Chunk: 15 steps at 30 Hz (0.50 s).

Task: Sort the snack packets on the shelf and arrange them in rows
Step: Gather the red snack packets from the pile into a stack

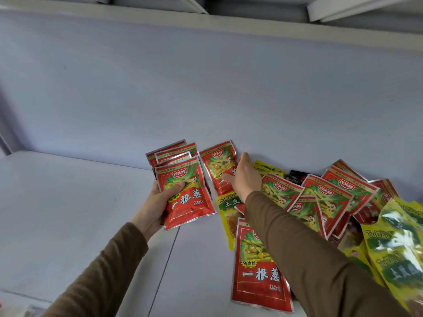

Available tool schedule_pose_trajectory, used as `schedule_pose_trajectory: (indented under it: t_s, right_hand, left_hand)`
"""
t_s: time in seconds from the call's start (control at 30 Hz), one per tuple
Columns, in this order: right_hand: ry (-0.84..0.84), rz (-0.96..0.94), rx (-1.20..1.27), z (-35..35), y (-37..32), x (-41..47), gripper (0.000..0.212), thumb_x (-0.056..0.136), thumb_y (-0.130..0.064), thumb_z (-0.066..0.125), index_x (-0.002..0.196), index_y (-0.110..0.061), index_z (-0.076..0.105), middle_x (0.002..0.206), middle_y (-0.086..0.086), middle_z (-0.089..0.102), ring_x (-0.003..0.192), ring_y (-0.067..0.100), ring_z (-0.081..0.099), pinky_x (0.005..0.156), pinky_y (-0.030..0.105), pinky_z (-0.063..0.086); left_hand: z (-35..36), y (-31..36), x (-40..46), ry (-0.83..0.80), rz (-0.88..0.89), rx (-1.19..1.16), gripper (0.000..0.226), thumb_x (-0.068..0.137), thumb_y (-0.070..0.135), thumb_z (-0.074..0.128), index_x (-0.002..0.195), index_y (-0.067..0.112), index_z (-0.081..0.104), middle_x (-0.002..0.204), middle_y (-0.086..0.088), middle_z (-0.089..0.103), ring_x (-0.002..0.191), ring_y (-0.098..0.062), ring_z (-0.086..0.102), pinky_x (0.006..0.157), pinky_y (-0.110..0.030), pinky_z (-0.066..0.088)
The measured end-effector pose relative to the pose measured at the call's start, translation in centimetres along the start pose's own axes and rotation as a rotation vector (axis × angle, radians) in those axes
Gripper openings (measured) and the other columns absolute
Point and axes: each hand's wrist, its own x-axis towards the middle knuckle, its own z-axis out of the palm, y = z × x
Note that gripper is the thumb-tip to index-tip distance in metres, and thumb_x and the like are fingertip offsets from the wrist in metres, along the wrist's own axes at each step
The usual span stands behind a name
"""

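My left hand (158, 202) grips a fanned stack of several red snack packets (183, 179), thumb across the front one. My right hand (246, 177) reaches to a single red packet (218, 163) lying at the back of the white shelf (80, 213); its thumb and fingers close on that packet's right edge. More red packets (329, 197) lie in a loose overlapping heap to the right. One red packet (258, 275) lies near the front under my right forearm. Yellow-green packets (402, 252) pile at the right edge, and another yellow one (226, 213) shows beside my right wrist.
The shelf's back wall (206, 88) rises close behind the packets. Another shelf board (206, 26) runs overhead. A seam (167, 259) divides the shelf surface. A dark packet (295, 176) sits at the back among the heap.
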Motion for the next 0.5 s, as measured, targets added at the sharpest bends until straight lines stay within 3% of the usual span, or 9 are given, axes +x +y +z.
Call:
schedule_pose_trajectory:
  t_s: [0.07,0.13,0.27,0.4,0.5]
  right_hand:
    - [-0.057,0.039,0.113,0.6,0.0,-0.1,0.08,0.08,-0.046,0.08,0.135,-0.004,0.039,0.132,0.018,0.061,0.116,0.034,0.063,0.083,0.039,0.052]
    - [-0.141,0.067,0.319,0.0,-0.1,-0.1,0.065,0.082,-0.037,0.081,0.127,-0.006,0.047,0.126,0.015,0.064,0.116,0.033,0.063,0.09,0.039,0.051]
    - [-0.093,0.058,0.691,-4.1,0.6,-1.0,0.034,0.086,-0.03,0.077,0.115,-0.015,0.065,0.106,-0.002,0.073,0.097,0.017,0.071,0.088,0.039,0.058]
    - [-0.016,0.176,0.969,-9.8,4.1,-3.7,0.027,0.088,-0.045,0.073,0.107,-0.027,0.069,0.098,-0.01,0.077,0.086,0.009,0.075,0.077,0.034,0.06]
    - [-0.099,0.301,0.996,-12.2,6.9,-6.5,0.031,0.084,-0.052,0.074,0.104,-0.029,0.071,0.095,-0.011,0.078,0.083,0.012,0.076,0.07,0.031,0.055]
  left_hand:
    - [0.1,-0.2,-0.1,0.009,-0.006,0.007,0.063,0.075,0.031,0.081,0.132,0.027,0.054,0.112,-0.009,0.077,0.092,-0.035,0.077,0.064,-0.042,0.062]
    - [0.2,-0.4,-0.1,0.007,-0.011,0.008,0.063,0.075,0.032,0.082,0.131,0.028,0.055,0.113,-0.009,0.077,0.093,-0.035,0.077,0.064,-0.042,0.062]
    - [0.4,-0.7,-0.2,-0.006,-0.01,0.021,0.061,0.076,0.032,0.081,0.132,0.028,0.055,0.113,-0.009,0.077,0.094,-0.036,0.077,0.065,-0.042,0.062]
    - [1.1,-0.8,-0.5,-0.032,-0.001,0.04,0.058,0.078,0.032,0.08,0.13,0.028,0.056,0.114,-0.008,0.077,0.094,-0.035,0.077,0.066,-0.042,0.063]
    - [1.8,-1.0,-0.7,-0.049,0.002,0.051,0.058,0.079,0.033,0.08,0.131,0.029,0.056,0.116,-0.008,0.076,0.096,-0.036,0.076,0.068,-0.043,0.063]
